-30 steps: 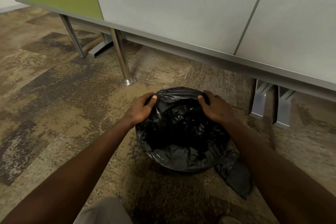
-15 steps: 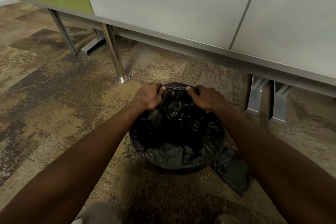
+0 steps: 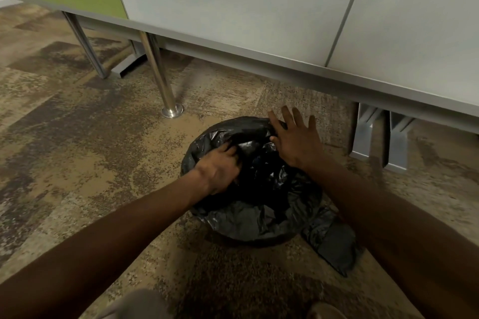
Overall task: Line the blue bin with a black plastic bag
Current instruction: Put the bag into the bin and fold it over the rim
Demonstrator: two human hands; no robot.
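A black plastic bag (image 3: 248,217) is draped over a round bin on the carpet and covers it wholly, so none of the blue bin shows. My left hand (image 3: 220,166) reaches down into the bag's mouth with its fingers curled in the plastic. My right hand (image 3: 295,137) lies flat on the far right rim with the fingers spread and holds nothing. A loose flap of the bag (image 3: 334,248) trails on the floor at the bin's right.
A grey and green partition panel (image 3: 246,8) stands just behind the bin. A chrome desk leg (image 3: 160,80) with a round foot is at the back left, grey metal feet (image 3: 381,137) at the right. Patterned brown carpet (image 3: 77,163) lies all around.
Both hands were pinching the bag at the far rim. Now the left hand has gone down into the bag and the right hand has let go and spread flat.
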